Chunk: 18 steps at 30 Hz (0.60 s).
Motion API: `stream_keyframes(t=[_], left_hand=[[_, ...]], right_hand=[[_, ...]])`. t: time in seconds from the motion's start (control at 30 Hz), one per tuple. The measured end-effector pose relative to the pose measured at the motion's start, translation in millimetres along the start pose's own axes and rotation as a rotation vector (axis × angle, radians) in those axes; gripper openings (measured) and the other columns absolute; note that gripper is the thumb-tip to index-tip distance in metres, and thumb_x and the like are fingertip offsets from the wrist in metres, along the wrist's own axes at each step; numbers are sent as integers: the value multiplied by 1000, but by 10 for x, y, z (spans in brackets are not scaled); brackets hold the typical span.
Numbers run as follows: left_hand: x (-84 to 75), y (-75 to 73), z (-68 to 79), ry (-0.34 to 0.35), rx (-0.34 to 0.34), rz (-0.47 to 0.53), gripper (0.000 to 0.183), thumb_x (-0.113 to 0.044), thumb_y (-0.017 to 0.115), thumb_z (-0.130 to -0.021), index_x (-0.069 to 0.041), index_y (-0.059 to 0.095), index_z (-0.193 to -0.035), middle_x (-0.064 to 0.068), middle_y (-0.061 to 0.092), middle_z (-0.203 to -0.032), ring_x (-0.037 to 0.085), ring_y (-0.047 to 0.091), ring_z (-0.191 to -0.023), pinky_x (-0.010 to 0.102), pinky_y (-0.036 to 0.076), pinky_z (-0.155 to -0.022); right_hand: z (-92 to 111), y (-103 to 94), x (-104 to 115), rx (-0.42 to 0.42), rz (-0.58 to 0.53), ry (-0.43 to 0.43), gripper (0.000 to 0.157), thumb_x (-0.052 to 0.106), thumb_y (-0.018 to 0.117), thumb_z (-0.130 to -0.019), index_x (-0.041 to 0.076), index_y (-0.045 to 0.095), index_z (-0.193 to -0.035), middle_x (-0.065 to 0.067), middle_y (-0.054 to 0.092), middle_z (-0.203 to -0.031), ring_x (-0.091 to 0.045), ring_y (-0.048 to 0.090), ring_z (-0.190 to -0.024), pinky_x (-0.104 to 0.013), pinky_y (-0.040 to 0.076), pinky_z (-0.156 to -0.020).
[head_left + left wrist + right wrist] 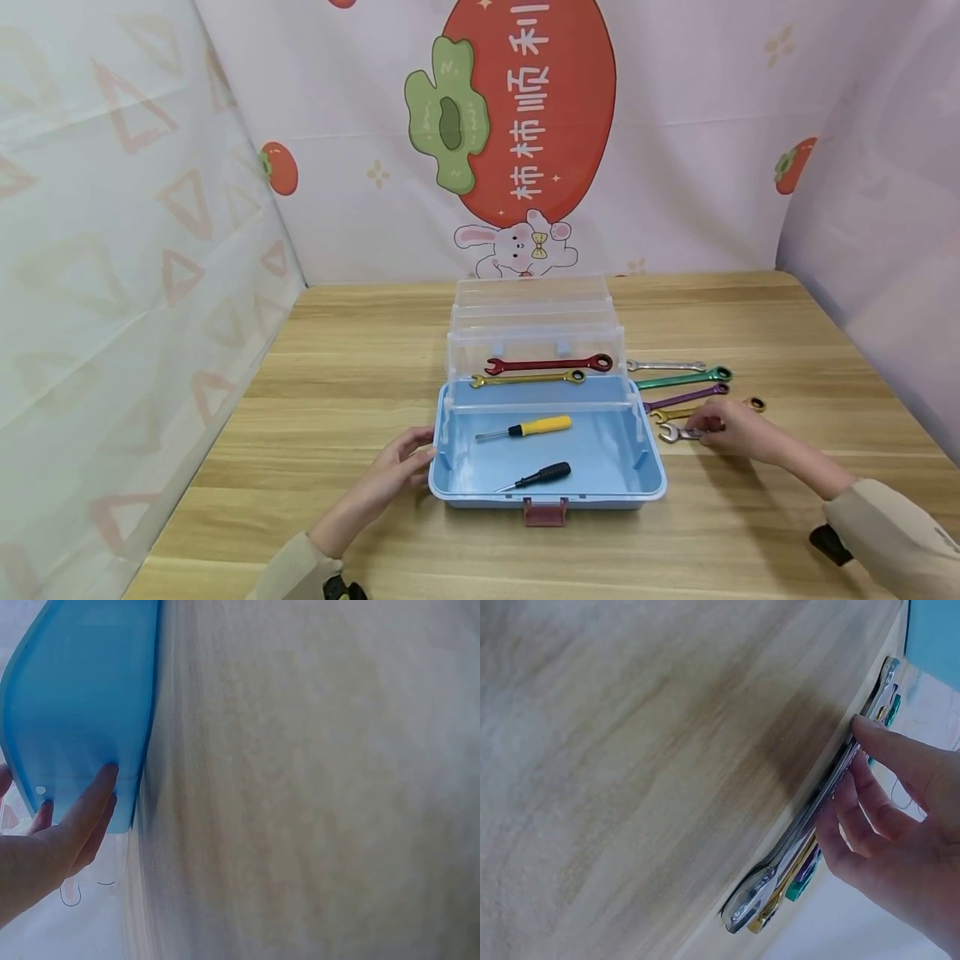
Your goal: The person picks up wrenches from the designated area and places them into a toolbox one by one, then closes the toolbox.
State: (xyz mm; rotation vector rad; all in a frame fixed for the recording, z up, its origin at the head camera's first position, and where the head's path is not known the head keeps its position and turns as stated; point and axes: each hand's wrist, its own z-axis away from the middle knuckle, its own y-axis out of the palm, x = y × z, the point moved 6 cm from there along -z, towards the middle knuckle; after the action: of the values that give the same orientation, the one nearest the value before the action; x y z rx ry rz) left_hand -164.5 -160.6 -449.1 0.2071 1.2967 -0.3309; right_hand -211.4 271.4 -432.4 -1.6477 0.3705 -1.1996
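A blue toolbox (487,500) with its clear lid raised stands on the table. My left hand (390,467) rests at its left side; in the left wrist view the fingertips (110,771) touch the blue wall. To the right of the box, my right hand (738,429) pinches a silver wrench (677,432) by its shaft, thumb on one side and fingers on the other. The right wrist view shows this wrench (759,894) lying along the tabletop, nearest in a row of wrenches. Just behind it is a gold ratchet wrench (755,404).
Purple (690,397), green (678,380) and another silver wrench (665,365) lie farther back. Inside the box are a yellow screwdriver (546,425) and a black screwdriver (551,473). A red wrench (547,364) and a gold wrench (528,379) lie towards its back.
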Motion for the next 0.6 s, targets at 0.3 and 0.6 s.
stream_keyframes(t=[0.3, 0.6], left_hand=[[-5, 8, 1, 1, 8, 2, 52, -24, 51, -90, 4, 32, -130, 23, 33, -134, 28, 43, -114, 38, 45, -87], [-8, 4, 2, 3, 3, -5, 52, -24, 51, -90, 4, 32, -129, 23, 33, -134, 28, 44, -113, 38, 46, -86]], right_hand=[[12, 35, -23, 57, -67, -107, 18, -9, 58, -76, 1, 55, -90, 0, 44, -76, -4, 37, -67, -20, 33, -52], [-1, 16, -20, 80, -134, -153, 17, -8, 59, -76, 1, 53, -89, 0, 46, -75, -1, 38, -67, -20, 36, -52]])
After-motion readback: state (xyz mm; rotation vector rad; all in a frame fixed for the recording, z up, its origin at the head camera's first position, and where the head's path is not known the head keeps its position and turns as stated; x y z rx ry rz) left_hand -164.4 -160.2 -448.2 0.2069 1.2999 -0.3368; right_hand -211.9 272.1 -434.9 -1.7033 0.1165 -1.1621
